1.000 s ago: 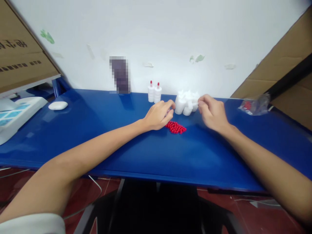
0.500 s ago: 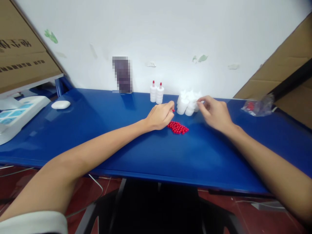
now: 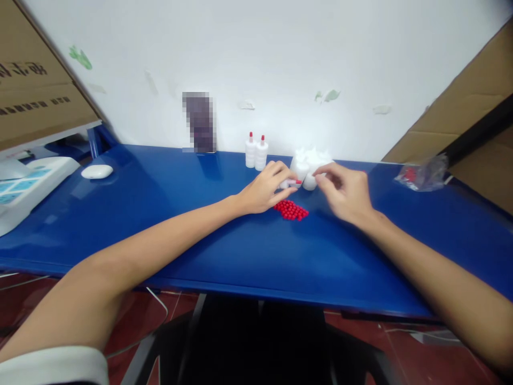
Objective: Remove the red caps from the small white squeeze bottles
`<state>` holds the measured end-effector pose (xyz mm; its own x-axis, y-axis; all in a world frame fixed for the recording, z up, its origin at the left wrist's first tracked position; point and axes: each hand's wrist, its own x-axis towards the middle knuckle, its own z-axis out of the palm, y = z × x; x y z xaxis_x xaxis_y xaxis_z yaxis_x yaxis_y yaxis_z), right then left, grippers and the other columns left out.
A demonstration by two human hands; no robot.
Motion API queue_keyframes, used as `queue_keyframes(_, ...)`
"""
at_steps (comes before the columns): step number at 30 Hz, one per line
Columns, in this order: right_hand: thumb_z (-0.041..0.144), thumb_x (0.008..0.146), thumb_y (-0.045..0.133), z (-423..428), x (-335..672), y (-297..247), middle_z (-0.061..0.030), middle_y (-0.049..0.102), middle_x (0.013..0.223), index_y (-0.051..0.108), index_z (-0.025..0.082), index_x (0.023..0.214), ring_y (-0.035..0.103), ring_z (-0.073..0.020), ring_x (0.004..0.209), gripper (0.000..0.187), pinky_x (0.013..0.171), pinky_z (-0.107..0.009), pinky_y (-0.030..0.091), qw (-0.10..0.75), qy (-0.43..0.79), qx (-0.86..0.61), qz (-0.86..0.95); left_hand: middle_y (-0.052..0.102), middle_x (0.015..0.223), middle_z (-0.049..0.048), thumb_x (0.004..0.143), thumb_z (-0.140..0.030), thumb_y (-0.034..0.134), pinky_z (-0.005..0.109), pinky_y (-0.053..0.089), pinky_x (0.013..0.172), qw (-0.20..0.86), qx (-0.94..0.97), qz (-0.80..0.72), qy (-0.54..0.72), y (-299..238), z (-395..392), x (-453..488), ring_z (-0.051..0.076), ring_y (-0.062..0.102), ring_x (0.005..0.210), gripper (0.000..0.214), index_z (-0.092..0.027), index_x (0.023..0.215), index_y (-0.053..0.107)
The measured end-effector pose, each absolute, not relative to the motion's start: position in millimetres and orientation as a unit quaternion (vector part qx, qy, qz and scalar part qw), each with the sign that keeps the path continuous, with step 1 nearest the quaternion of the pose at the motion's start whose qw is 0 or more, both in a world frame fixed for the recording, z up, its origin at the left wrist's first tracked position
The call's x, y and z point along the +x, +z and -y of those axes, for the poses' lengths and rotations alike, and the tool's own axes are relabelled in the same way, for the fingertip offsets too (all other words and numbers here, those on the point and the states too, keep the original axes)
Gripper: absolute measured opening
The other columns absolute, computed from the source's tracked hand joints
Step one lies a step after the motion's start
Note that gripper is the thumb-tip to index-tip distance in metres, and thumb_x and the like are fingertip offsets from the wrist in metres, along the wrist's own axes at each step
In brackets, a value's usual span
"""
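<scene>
- The glossy blue tabletop [image 3: 240, 251] meets a white wall [image 3: 280, 64]; on it lies a heap of small red caps [image 3: 292, 210].
- Behind the heap, my left hand [image 3: 264, 188] grips a white plastic bottle with a red-tipped nozzle [image 3: 284, 185], pointing sideways; a loose hold could drop it, scattering caps.
- Right of the heap, my right hand [image 3: 347, 190] could topple the crowded white plastic bottles [image 3: 315, 158] by brushing them.
- I can't tell whether my right fingers pinch anything.
- My left fingers hide most of the held bottle; glare blurs the crowded ones.
</scene>
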<state>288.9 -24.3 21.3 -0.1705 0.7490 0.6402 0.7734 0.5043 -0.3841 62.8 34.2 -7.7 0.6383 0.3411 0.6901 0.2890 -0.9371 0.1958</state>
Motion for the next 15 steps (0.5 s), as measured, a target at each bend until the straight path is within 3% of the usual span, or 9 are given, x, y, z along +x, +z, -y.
queue_keyframes(3,0.037,0.095,0.056,29,280,19,0.0029,0.062,0.063,0.067,0.022,0.1,0.056,-0.0145,0.054,0.019,0.059,-0.029,0.042,0.354,0.036,-0.462,0.812,0.06,0.105,0.0097,0.101,-0.039,0.054,0.04,0.049,0.091,0.026,0.907,-0.155,0.39,-10,-36,62,0.022,0.054,0.097,0.026,-0.017,0.114,0.059)
queue_keyframes(11,0.042,0.096,0.058,33,273,20,0.0042,0.056,0.061,0.054,0.023,0.092,0.049,-0.0136,0.053,0.02,0.056,-0.028,0.036,0.318,0.06,-0.476,0.818,0.066,0.103,0.0095,0.101,-0.034,0.054,0.038,0.05,0.088,0.003,0.912,-0.127,0.39,-11,-37,61,0.021,0.056,0.094,0.022,-0.016,0.112,0.06)
queue_keyframes(15,0.046,0.1,0.049,36,272,23,0.0004,0.06,0.069,0.05,0.024,0.087,0.051,-0.016,0.06,0.025,0.06,-0.03,0.036,0.283,0.088,-0.45,0.842,0.07,0.096,0.0067,0.1,-0.039,0.057,0.035,0.052,0.082,-0.016,0.907,-0.091,0.411,-12,-35,61,0.018,0.06,0.087,0.023,-0.018,0.109,0.061)
